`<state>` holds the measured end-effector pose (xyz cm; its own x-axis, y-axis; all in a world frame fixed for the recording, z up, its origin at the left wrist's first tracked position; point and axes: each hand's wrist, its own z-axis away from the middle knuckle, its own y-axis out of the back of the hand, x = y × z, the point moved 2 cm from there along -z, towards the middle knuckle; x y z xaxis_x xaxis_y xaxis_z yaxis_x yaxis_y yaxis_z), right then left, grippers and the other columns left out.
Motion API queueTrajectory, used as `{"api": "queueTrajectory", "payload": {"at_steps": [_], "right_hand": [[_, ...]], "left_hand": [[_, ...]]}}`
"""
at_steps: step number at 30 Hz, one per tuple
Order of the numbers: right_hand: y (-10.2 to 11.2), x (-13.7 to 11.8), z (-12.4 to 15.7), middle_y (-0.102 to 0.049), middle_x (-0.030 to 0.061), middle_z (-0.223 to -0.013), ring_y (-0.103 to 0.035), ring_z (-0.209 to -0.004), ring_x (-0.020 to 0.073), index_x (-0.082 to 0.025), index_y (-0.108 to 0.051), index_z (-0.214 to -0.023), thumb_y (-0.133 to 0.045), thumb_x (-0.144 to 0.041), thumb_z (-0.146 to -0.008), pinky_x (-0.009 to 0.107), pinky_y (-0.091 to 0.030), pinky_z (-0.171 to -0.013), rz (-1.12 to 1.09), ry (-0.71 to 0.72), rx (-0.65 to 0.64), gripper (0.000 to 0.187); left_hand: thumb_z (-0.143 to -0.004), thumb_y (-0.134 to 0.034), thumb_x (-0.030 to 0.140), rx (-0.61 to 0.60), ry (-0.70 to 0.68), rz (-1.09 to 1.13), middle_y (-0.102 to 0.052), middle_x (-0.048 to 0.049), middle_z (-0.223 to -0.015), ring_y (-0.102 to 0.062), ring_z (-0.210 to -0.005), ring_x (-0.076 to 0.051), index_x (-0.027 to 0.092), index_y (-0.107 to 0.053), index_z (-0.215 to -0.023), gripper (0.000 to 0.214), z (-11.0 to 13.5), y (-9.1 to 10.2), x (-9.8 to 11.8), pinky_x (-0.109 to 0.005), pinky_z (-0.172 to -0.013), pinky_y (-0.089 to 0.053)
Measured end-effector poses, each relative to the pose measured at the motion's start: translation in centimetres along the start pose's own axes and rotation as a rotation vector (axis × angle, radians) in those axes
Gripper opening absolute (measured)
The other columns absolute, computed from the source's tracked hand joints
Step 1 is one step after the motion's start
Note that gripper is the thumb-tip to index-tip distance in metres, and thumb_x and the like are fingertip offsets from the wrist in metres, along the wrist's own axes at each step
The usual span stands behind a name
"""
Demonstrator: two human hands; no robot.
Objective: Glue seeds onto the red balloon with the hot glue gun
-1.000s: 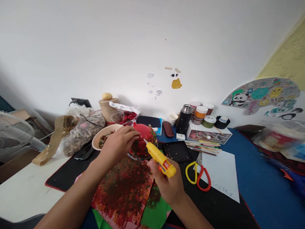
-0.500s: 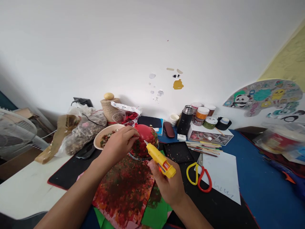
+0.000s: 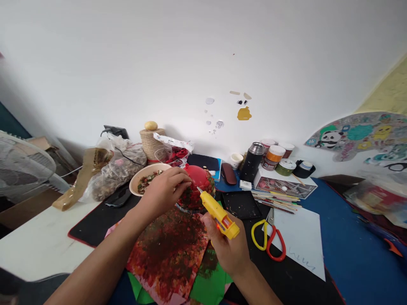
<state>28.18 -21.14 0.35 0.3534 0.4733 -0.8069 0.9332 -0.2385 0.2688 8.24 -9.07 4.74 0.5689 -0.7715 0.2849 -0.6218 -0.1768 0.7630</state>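
A red balloon (image 3: 197,177), partly covered with red and green flakes, stands mid-table. My left hand (image 3: 163,190) rests against its left side with the fingers pinched together at its surface; what they pinch is too small to name. My right hand (image 3: 227,248) grips a yellow glue gun (image 3: 219,214), its nozzle pointing up-left and almost touching the balloon. Under both lies a paint-stained sheet (image 3: 167,254) over green paper.
A cream bowl of flakes (image 3: 143,180) sits behind my left hand, with a bag of dried pieces (image 3: 116,171) and a twine spool (image 3: 151,142) beyond. Right of the balloon: black tray (image 3: 240,203), scissors (image 3: 269,239), white paper (image 3: 299,239), flask (image 3: 252,161), paint jars (image 3: 275,154). A fan (image 3: 22,169) stands far left.
The view has shifted slightly, so everything sits a little further right in the frame. My hands keep their hold at the balloon, the nozzle staying close to it.
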Motion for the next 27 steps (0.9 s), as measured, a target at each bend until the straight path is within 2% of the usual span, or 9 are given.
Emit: {"api": "queueTrajectory", "payload": {"at_steps": [3,6,9,12,15,19,23,27], "right_hand": [[-0.1,0.4,0.2,-0.060,-0.0022,-0.062,-0.056,-0.052,0.0144,-0.020,-0.075,-0.085,-0.062,-0.046,-0.110,0.025,-0.047,-0.053,-0.011,0.005,0.024,0.038],[-0.2,0.9,0.5,-0.061,-0.0018,-0.062,-0.056,-0.052,0.0147,-0.020,-0.077,-0.086,-0.063,-0.046,-0.110,0.025,-0.047,-0.052,-0.014,-0.001,0.047,0.037],[-0.1,1.0,0.8,-0.063,-0.0008,-0.063,-0.059,-0.053,0.0160,-0.021,-0.079,-0.089,-0.064,-0.046,-0.109,0.026,-0.050,-0.054,-0.012,-0.001,0.058,0.036],[0.1,1.1,0.9,-0.062,-0.0010,-0.062,-0.058,-0.051,0.0164,-0.022,-0.082,-0.095,-0.066,-0.045,-0.109,0.026,-0.051,-0.052,0.003,0.021,0.077,0.032],[0.1,1.5,1.0,-0.064,0.0000,-0.063,-0.060,-0.052,0.0173,-0.022,-0.083,-0.099,-0.065,-0.045,-0.109,0.026,-0.053,-0.052,-0.001,0.021,0.067,0.031],[0.1,2.0,1.3,-0.064,0.0004,-0.063,-0.060,-0.053,0.0179,-0.022,-0.083,-0.101,-0.065,-0.047,-0.109,0.027,-0.053,-0.052,-0.002,-0.002,0.092,0.032],[0.0,2.1,1.8,-0.066,0.0018,-0.066,-0.062,-0.055,0.0192,-0.022,-0.084,-0.100,-0.067,-0.048,-0.108,0.028,-0.055,-0.053,0.006,-0.035,0.097,0.032],[-0.1,2.1,2.0,-0.066,0.0017,-0.065,-0.063,-0.053,0.0197,-0.025,-0.084,-0.102,-0.068,-0.044,-0.108,0.029,-0.055,-0.051,0.005,0.012,0.074,0.026]], "left_hand": [[-0.107,-0.060,0.028,0.083,0.013,0.052,-0.081,-0.0096,-0.113,-0.075,-0.105,-0.025,0.022,-0.078,-0.108,0.018,0.0,0.5,0.1,-0.039,-0.096,-0.059],[-0.106,-0.060,0.031,0.213,0.116,0.067,-0.081,-0.0092,-0.116,-0.075,-0.103,-0.023,0.021,-0.077,-0.114,0.021,0.1,1.5,-0.6,-0.035,-0.092,-0.059],[-0.106,-0.055,0.037,0.297,0.315,0.112,-0.082,-0.0072,-0.112,-0.074,-0.098,-0.023,0.021,-0.078,-0.114,0.029,0.1,2.7,-2.5,-0.034,-0.088,-0.059],[-0.104,-0.051,0.041,0.305,0.488,0.141,-0.083,-0.0066,-0.105,-0.075,-0.095,-0.025,0.021,-0.077,-0.105,0.033,0.0,3.8,-5.5,-0.035,-0.087,-0.057],[-0.101,-0.052,0.043,0.181,0.570,0.015,-0.084,-0.0076,-0.099,-0.076,-0.092,-0.027,0.021,-0.077,-0.095,0.034,0.4,3.8,-8.6,-0.035,-0.082,-0.055],[-0.101,-0.054,0.046,-0.038,0.599,-0.298,-0.084,-0.0114,-0.094,-0.075,-0.086,-0.031,0.023,-0.080,-0.093,0.035,2.0,2.2,-11.6,-0.038,-0.076,-0.054],[-0.098,-0.056,0.033,-0.136,0.503,-0.305,-0.084,-0.0160,-0.113,-0.074,-0.106,-0.035,0.021,-0.084,-0.107,0.032,3.1,0.2,-13.0,-0.043,-0.094,-0.055],[-0.092,-0.061,0.026,-0.215,0.400,-0.273,-0.082,-0.0114,-0.124,-0.071,-0.118,-0.031,0.026,-0.084,-0.118,0.035,2.8,-0.6,-13.7,-0.040,-0.108,-0.053]]}}
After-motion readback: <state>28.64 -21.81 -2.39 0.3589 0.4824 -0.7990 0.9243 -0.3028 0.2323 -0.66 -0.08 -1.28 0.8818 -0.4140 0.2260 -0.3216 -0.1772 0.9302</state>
